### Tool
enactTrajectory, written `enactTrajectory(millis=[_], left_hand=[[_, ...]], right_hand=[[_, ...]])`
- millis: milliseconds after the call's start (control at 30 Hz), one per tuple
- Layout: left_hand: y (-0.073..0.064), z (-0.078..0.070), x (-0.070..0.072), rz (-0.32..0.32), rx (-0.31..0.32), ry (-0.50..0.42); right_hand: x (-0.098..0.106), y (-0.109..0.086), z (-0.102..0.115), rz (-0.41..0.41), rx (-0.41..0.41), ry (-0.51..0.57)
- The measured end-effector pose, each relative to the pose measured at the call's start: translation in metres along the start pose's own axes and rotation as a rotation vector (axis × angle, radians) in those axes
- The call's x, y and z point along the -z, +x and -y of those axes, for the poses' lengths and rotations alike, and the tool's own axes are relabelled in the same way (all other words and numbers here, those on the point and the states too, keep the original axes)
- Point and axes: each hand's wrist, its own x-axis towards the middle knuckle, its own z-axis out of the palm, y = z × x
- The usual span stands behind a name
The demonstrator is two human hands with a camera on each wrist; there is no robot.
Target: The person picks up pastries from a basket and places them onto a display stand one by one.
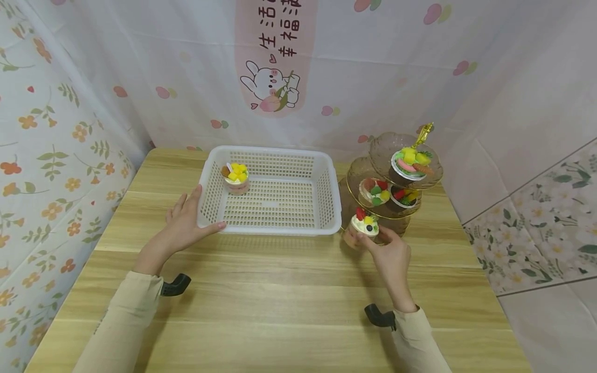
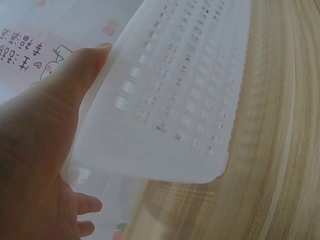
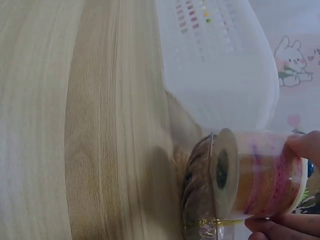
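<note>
Right grip (image 1: 391,255) snug around dessert cup (image 3: 262,175)

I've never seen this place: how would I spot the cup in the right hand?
On the table, find the tiered stand right of the white basket. By its lowest tier, the right hand grips the cup. Unlike its neighbours, it is held, and a dark berry tops its cream.

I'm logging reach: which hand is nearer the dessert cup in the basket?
Left. The left hand touches the white basket at its left end, near that dessert cup; the right hand, past the other end, holds another dessert cup.
</note>
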Motion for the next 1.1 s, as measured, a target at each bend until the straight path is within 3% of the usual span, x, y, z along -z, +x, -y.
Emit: enactTrajectory(millis=[367,533,1100], left_hand=[[0.000,-0.001,0.000,0.002,0.004,0.005],[0.000,-0.001,0.001,0.002,0.004,0.007],[0.000,0.000,0.001,0.001,0.003,-0.004]], right_hand=[[-0.005,0.006,-0.005,-0.052,-0.017,0.060],[-0.008,0.009,-0.006,-0.081,-0.008,0.045],[-0.010,0.020,-0.006,-0.062,0.025,-0.068]])
